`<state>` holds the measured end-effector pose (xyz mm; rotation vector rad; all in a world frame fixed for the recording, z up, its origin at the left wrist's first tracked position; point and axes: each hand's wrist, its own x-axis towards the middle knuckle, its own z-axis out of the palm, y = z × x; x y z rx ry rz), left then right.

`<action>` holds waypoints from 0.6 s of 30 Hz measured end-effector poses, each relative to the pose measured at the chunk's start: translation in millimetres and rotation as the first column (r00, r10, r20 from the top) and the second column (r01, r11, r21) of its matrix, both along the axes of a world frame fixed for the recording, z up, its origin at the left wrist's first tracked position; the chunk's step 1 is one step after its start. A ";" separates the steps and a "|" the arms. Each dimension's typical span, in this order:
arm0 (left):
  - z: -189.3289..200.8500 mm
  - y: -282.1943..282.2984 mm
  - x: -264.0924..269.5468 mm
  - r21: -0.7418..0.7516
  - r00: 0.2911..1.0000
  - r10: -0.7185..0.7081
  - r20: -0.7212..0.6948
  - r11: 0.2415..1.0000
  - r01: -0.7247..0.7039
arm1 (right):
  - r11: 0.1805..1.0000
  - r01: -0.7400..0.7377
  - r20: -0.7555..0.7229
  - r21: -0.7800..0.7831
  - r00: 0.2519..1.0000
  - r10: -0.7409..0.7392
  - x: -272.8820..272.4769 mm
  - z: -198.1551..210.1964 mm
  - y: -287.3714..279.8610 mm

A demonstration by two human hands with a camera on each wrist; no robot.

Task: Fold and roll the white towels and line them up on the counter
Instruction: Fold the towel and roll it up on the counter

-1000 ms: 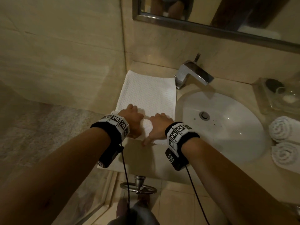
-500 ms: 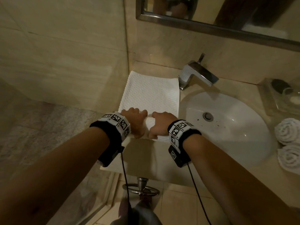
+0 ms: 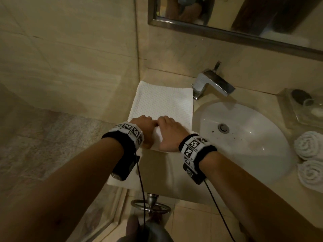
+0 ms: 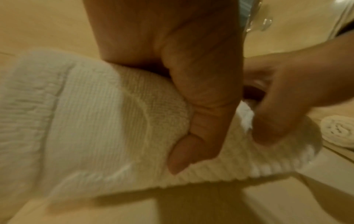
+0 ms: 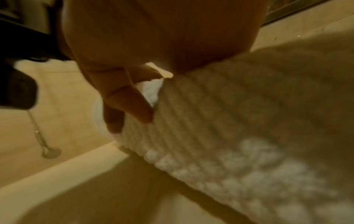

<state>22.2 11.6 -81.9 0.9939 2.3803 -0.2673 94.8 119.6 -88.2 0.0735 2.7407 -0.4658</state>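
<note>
Closest to the camera, both forearms reach in from the bottom of the frame, each with a black wrist strap covered in checkered tags. The left hand and right hand sit side by side in the middle of the head view, knuckles up, fingers curled over the rolled near end of the white towel. In the left wrist view the left thumb presses against the roll, so that hand grips it. The right wrist view shows right fingers tucked into the roll's end too, holding on.

Past the knuckles the rest of the towel lies flat on the counter, running up toward the wall corner, left of the sink. Its right edge is just beside the basin rim.

At the right edge of the frame two rolled towels lie next to each other on the counter, one above the other. Above them is a clear tray with small items. Farther back stands the chrome tap, then the mirror along the top.
</note>
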 end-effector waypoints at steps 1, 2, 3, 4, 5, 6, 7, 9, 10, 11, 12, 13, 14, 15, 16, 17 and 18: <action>2.6 2.5 -1.3 -0.027 0.998 0.036 0.058 0.999 -0.034 | 0.999 -0.024 0.045 0.040 0.999 0.022 1.0 1.5 -2.8; 3.8 4.5 -2.5 -0.045 0.990 0.072 0.118 0.997 -0.067 | 0.993 -0.048 0.096 0.106 0.995 0.038 1.3 2.1 -5.2; 5.5 5.5 -2.7 -0.064 0.981 0.098 0.168 0.994 -0.089 | 0.980 -0.077 0.129 0.185 0.990 0.054 1.5 1.8 -7.0; 5.6 6.0 -3.8 -0.078 0.973 0.117 0.197 0.992 -0.103 | 0.961 -0.100 0.139 0.258 0.988 0.066 1.7 0.8 -8.4; 5.3 5.1 -4.8 -0.080 0.968 0.137 0.212 0.989 -0.123 | 0.950 -0.100 0.134 0.296 0.989 0.062 1.3 -1.0 -9.4; 5.1 4.3 -5.6 -0.065 0.960 0.160 0.229 0.987 -0.149 | 0.952 -0.081 0.120 0.296 0.992 0.047 0.4 -2.8 -9.9; 5.9 3.3 -5.1 -0.049 0.953 0.177 0.244 0.984 -0.171 | 0.961 -0.055 0.113 0.270 0.993 0.026 -0.6 -3.8 -9.9; 5.1 1.4 -3.4 -0.042 0.960 0.169 0.224 0.986 -0.163 | 0.975 -0.042 0.114 0.216 0.993 0.018 -3.8 -3.1 -8.4; 4.9 -0.2 -1.1 -0.046 0.973 0.148 0.177 0.989 -0.142 | 0.981 -0.046 0.128 0.189 0.991 0.022 -5.7 -3.1 -7.2; 3.9 -2.6 0.8 -0.040 0.987 0.120 0.109 0.992 -0.116 | 0.987 -0.037 0.154 0.158 0.988 0.013 -8.7 -2.5 -6.8; 3.6 -4.3 3.6 -0.014 0.996 0.080 0.031 0.997 -0.080 | 0.992 -0.010 0.175 0.128 0.985 -0.013 -11.0 -1.3 -5.6; 4.6 -6.4 7.0 0.007 0.999 0.032 -0.040 0.999 -0.031 | 0.995 0.034 0.206 0.096 0.977 -0.053 -13.9 -0.8 -4.9; 4.8 -8.2 9.8 0.014 0.996 -0.025 -0.087 1.000 0.026 | 0.995 0.081 0.232 0.058 0.968 -0.092 -16.2 0.7 -4.0; 6.0 -10.2 13.2 0.007 0.991 -0.078 -0.111 0.997 0.080 | 0.992 0.123 0.266 0.024 0.956 -0.125 -18.7 2.2 -2.8; 5.3 -10.8 15.2 -0.004 0.984 -0.128 -0.123 0.992 0.129 | 0.988 0.154 0.298 -0.003 0.943 -0.146 -21.2 3.0 -1.2; 3.8 -11.8 16.4 -0.015 0.975 -0.173 -0.142 0.985 0.173 | 0.984 0.178 0.336 -0.022 0.928 -0.160 -23.3 5.1 0.3; 1.1 -12.6 16.6 -0.029 0.965 -0.207 -0.164 0.978 0.205 | 0.980 0.196 0.366 -0.036 0.915 -0.170 -24.6 6.4 1.5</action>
